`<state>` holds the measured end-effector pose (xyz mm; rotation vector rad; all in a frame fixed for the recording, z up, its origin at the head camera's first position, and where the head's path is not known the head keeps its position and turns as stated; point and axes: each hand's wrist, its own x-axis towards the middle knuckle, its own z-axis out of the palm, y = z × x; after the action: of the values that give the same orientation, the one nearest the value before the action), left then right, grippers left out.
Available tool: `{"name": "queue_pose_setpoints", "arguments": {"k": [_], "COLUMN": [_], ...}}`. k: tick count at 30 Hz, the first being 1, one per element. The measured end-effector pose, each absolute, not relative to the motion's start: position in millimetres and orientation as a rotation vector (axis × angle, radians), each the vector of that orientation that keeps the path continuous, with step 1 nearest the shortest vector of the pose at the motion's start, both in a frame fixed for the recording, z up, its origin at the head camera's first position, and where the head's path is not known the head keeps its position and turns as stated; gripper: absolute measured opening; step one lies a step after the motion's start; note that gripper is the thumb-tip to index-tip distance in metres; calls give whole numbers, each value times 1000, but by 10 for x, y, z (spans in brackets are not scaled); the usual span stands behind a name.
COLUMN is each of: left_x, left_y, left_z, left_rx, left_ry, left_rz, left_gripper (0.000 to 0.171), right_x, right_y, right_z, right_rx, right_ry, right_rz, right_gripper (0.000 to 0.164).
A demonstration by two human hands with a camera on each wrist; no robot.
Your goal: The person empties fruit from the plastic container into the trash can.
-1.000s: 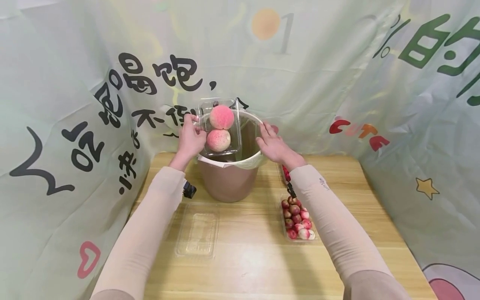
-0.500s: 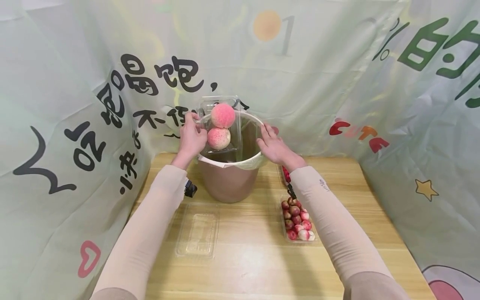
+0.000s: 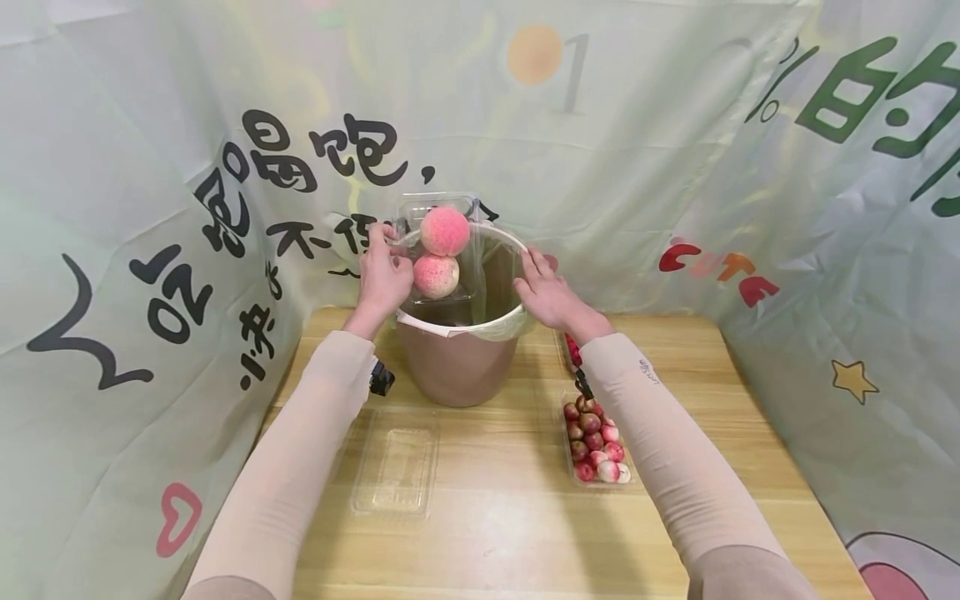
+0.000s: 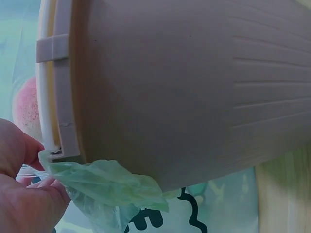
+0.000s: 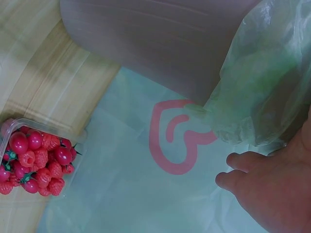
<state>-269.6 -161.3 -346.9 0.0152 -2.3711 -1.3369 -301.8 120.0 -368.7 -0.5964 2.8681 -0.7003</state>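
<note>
In the head view, my left hand (image 3: 385,271) pinches the left edge of a clear plastic box (image 3: 474,250) above the mouth of a brown bin (image 3: 461,367). Two pink-and-cream peaches sit in it, an upper peach (image 3: 445,231) and a lower peach (image 3: 437,277). The left wrist view shows the fingers close to the bin's rim (image 4: 65,111) and a pale green bin liner (image 4: 107,184). Across the bin, my right hand (image 3: 550,289) rests on the white rim with fingers fairly straight. From the right wrist, two fingertips (image 5: 228,180) reach past the liner (image 5: 265,82).
A clear tray (image 3: 393,467) with nothing in it lies at front left on the wooden table (image 3: 495,533). Right of the bin stand a box of small plum-like and pink fruits (image 3: 596,442) and a box of raspberries and cherry-like red fruits (image 5: 41,158). Printed cloth (image 3: 630,167) encloses the table.
The peach box has tipped slightly, its lower edge rising a little, with the left hand still on it. The right hand stays in place on the rim.
</note>
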Motion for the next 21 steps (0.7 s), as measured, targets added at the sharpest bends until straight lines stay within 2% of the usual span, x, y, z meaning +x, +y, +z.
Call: {"name": "queue_pose_setpoints", "arguments": {"k": [21], "left_x": [-2737], "left_y": [-1584], "left_z": [-3525], "left_rx": [26], "left_ry": [-2249], "left_rz": [-1342], "left_gripper": [37], "right_x": [-3010], "right_y": [1204], "right_z": [-3697], "right_rx": [-607], "right_ry": [2867], "right_rz": [-724], "right_gripper": [72]}}
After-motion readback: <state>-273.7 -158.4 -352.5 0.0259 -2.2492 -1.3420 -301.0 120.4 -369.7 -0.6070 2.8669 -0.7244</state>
